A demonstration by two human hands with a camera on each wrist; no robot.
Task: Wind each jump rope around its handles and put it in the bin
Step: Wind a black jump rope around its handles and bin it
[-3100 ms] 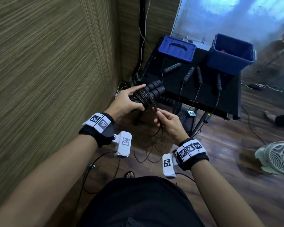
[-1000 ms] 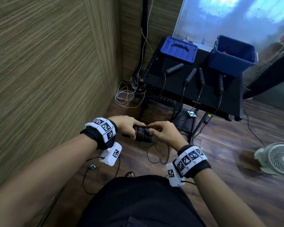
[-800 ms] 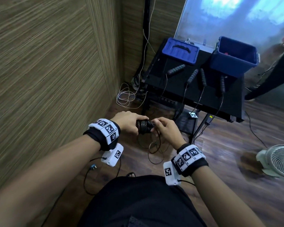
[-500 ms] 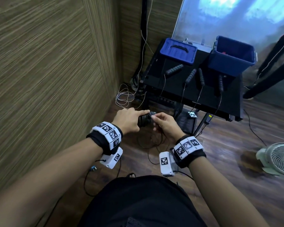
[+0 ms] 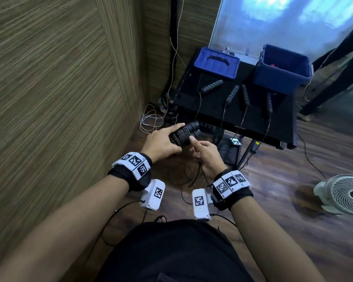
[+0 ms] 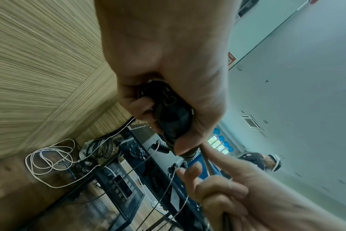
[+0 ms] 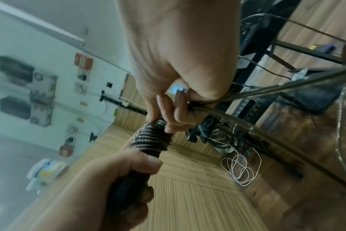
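Note:
My left hand grips a pair of black jump rope handles held side by side, with the black cord coiled in several turns round them. My right hand grips the loose cord just below the coil, forefinger touching the turns. The rest of that cord hangs in loops toward the floor. In the right wrist view the coil shows between both hands. The open blue bin stands at the back right of the black table. More black handles lie on the table.
A blue lid lies at the table's back left. Cords from the table's handles hang over its front edge. A white cable coil lies on the floor by the wood-panel wall. A white fan stands on the floor, right.
Both hands rose and moved forward toward the table's front edge with the bundle. More turns of cord sit on the handles, and the hanging loops are shorter than three seconds ago.

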